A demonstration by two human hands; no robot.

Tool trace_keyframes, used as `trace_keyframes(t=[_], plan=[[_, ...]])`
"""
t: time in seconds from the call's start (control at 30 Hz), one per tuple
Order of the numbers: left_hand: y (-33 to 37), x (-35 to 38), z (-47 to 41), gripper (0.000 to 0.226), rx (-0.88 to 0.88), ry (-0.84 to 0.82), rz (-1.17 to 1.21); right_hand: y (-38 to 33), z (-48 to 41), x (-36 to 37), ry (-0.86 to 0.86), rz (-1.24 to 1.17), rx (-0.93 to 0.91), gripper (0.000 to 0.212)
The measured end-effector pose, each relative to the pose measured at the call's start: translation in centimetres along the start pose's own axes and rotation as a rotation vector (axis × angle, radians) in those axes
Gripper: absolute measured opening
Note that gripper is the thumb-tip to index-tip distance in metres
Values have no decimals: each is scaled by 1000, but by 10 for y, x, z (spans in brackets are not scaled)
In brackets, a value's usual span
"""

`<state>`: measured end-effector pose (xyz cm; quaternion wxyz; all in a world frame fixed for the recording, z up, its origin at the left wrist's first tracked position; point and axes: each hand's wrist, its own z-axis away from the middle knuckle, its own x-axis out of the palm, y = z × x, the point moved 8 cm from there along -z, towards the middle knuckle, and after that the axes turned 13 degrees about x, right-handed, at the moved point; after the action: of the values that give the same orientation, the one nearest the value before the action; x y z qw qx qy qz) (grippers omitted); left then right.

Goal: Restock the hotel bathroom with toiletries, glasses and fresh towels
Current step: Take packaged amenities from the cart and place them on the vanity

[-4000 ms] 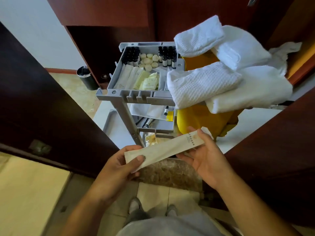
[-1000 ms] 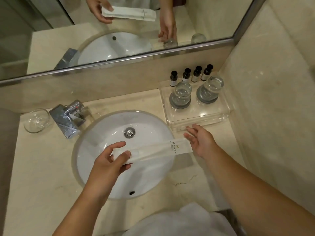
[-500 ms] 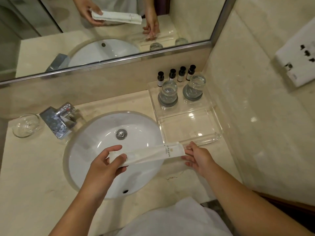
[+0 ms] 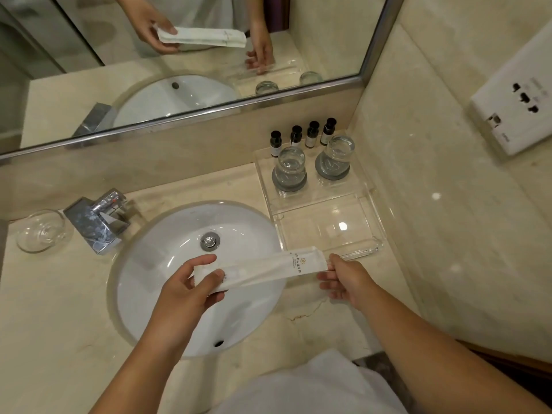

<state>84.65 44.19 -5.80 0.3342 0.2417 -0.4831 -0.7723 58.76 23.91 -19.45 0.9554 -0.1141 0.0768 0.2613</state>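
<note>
White fabric (image 4: 313, 383) fills the bottom edge (towel or clothing, I cannot tell). Above it two hands hold one long white packet (image 4: 268, 268) level over the right side of the single round sink (image 4: 239, 228). The left hand (image 4: 185, 288) grips the packet's left end, thumb on top and fingers curled under it. The right hand (image 4: 346, 279) pinches the right end between thumb and forefinger, its other fingers loosely spread below. That right end, printed with a small logo, lies just at the near rim of a clear tray (image 4: 377, 247) on the beige countertop (image 4: 44, 324).

The tray has two compartments. The far one holds two upturned glasses (image 4: 289, 167) (image 4: 336, 156), each on a grey coaster, and behind them a row of four small black-capped bottles (image 4: 275, 144).

Left of the sink stand one chrome tap (image 4: 98, 219) and one clear glass dish (image 4: 41, 231). Beyond, the mirror (image 4: 328, 34) reflects hands and packet, and one white socket plate (image 4: 516, 115) sits on the right wall.
</note>
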Motion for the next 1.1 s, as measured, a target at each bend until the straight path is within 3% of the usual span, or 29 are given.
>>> trace_keyframes(t=[0.17,0.27,0.43,0.67,1.1], plan=[[-2,13,-9,24,-24,1,56,-1,4,-10,35,69,-13,54],[-5,36,-24,24,-26,-10,89,-8,8,-26,52,-24,-37,61],[-21,90,-57,22,-73,-28,172,-28,12,-50,-12,-287,-98,48],[-48,142,-101,25,-126,-15,146,-60,6,-37,-137,-378,-93,25],[-68,171,-120,18,-207,-59,128,-93,-27,-9,-159,-494,-42,24]])
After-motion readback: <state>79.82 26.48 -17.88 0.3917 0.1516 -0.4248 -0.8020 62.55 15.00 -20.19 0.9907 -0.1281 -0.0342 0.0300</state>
